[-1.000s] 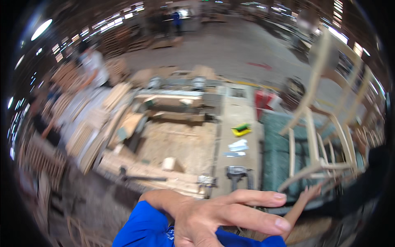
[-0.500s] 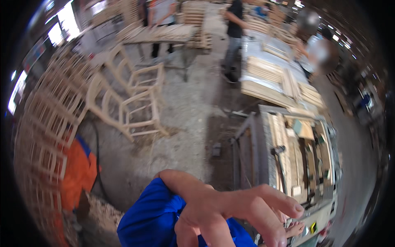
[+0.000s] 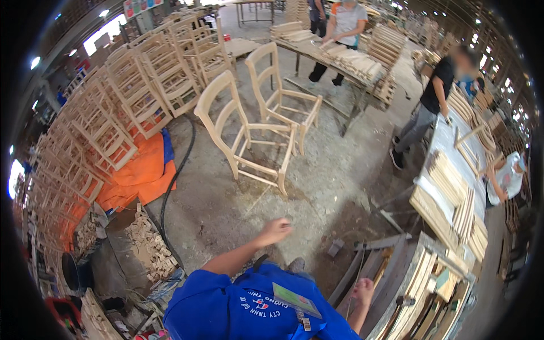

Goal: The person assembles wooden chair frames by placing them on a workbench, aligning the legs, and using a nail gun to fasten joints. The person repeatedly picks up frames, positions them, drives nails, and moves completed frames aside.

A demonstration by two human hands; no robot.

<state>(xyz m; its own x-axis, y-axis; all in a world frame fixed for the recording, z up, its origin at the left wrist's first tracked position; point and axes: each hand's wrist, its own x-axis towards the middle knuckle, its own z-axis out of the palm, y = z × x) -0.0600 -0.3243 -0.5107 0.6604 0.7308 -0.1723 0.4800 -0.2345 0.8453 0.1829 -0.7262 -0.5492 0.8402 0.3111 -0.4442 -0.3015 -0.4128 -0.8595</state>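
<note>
In the head view, the left hand (image 3: pixel 275 231) was held out in front of the blue shirt, over the concrete floor (image 3: pixel 334 175), its fingers drawn fairly close together. A small dark spot showed at the fingertips, too blurred to tell whether anything was gripped. The near chair frame (image 3: pixel 258 164) stood upright beyond that hand, apart from it, with its front legs toward the person. The far chair frame (image 3: pixel 258 85) stood close behind it.

The right hand (image 3: pixel 363 292) was low beside the left edge of the workbench (image 3: pixel 398 277), fingers curled; whether it held or touched anything could not be told.

A passage of floor ran between the chairs and the sheet-covered table (image 3: pixel 442 141), with a small grey block (image 3: pixel 335 247) lying near the workbench. To the left, a black hose (image 3: pixel 162 218) curved along the edge of that floor, bordering the orange sheet (image 3: pixel 139 175) and the heap of wood offcuts (image 3: pixel 150 243).
</note>
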